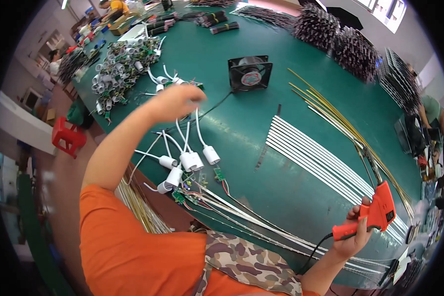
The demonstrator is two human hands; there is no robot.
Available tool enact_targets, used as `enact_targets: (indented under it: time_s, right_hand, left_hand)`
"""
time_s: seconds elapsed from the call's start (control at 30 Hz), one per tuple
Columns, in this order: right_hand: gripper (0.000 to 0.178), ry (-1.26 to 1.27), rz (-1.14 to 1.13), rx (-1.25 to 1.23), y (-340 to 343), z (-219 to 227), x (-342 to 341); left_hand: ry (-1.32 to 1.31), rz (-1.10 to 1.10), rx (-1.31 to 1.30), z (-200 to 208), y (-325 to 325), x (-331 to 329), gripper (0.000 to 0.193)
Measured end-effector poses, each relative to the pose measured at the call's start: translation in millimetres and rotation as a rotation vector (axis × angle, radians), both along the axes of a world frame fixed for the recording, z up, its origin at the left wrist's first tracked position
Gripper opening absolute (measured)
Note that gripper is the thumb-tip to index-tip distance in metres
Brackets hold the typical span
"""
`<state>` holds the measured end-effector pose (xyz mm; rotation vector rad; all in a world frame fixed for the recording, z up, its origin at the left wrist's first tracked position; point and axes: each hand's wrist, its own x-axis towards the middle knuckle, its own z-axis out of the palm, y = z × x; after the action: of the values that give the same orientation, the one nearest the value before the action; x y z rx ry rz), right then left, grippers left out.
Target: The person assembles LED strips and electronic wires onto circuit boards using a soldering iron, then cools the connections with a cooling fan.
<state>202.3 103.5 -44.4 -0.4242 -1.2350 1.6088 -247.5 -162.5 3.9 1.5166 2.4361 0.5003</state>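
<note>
My right hand (352,237) is wrapped round the handle of a red soldering gun (381,209), its metal tip pointing up and away over thin strips. My left hand (180,102) is stretched across the table at the left, smeared by motion, its fingers partly curled. Close beyond it lie white plastic caps (178,81) with short white leads. Below it, on the near side, sit several more white caps (191,161) with white cables. Small green circuit boards (219,174) with wires lie beside them, joined to long thin strips (251,213) running to the right.
A black fan (250,74) stands upright mid-table. White strips (320,160) lie in a row, with yellowish strips (330,111) beyond. A heap of caps and boards (118,69) covers the far left. Dark bundles (315,27) line the back. A red stool (68,137) stands left.
</note>
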Motion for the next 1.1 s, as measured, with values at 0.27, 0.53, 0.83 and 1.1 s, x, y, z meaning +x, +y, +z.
enact_targets:
  time_s: [0.27, 0.53, 0.83, 1.1]
  right_hand:
    - [0.054, -0.019, 0.011, -0.076, -3, -5, -10]
    - [0.048, -0.065, -0.007, -0.054, -1, -6, -14]
    - [0.043, -0.006, 0.137, -0.195, -8, -5, -3]
    - [0.038, -0.252, 0.171, -0.133, -48, 9, -43]
  left_hand:
    - [0.272, 0.01, -0.187, -39, -40, -42, 0.027]
    - [0.219, 0.103, -0.015, -21, -39, -51, 0.028]
    - [-0.641, 0.066, 0.406, 33, 8, 4, 0.032]
    - [-1.332, -0.364, 0.274, 19, 99, 130, 0.03]
